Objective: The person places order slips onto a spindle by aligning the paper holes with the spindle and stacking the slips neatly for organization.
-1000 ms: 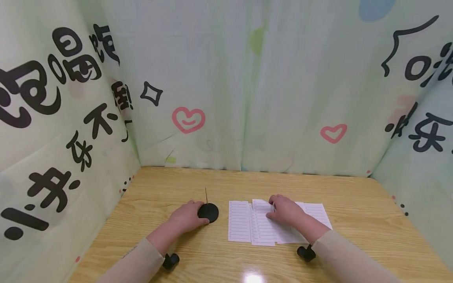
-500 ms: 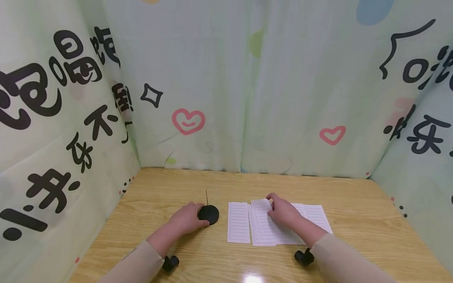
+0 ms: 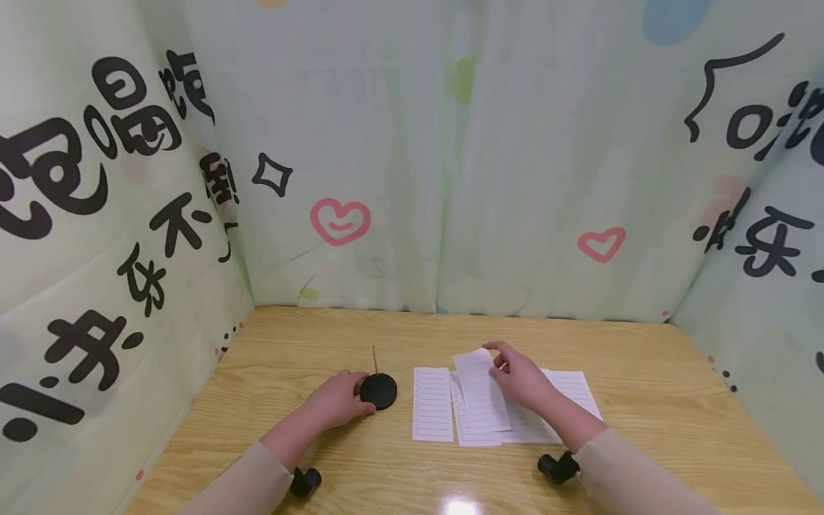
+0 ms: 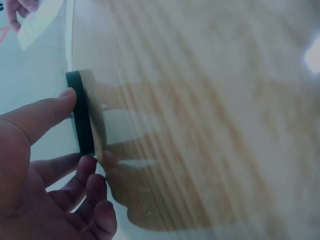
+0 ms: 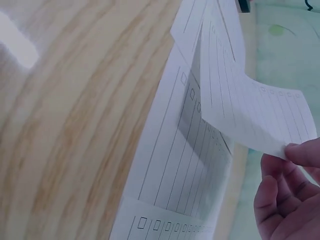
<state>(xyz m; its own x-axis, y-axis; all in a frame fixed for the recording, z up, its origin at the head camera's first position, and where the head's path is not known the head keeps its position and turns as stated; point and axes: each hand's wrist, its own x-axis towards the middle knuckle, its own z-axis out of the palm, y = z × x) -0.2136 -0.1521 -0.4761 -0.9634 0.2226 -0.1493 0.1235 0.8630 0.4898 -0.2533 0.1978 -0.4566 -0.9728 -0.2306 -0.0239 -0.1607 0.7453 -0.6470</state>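
Observation:
With thumb and fingers on its edge, my left hand (image 3: 336, 398) grips the round black base of a paper spike (image 3: 380, 393); its thin rod stands upright. In the left wrist view the base (image 4: 84, 117) sits flat on the table, between the thumb and fingers. My right hand (image 3: 523, 375) pinches the far right corner of a white lined paper slip (image 3: 481, 390). The slip's far end is lifted and, in the right wrist view, the paper (image 5: 235, 100) bends, its near end lowest. Other lined slips (image 3: 528, 428) lie overlapping beneath it.
A separate lined slip (image 3: 433, 404) lies left of the row, between it and the spike. The wooden table (image 3: 322, 329) ends at a printed curtain (image 3: 515, 179) behind and at both sides. Black wrist cameras (image 3: 558, 468) hang below each forearm.
My right hand has raised the slip's far end off the row and moved slightly away from me with it. The left hand and spike have stayed in place.

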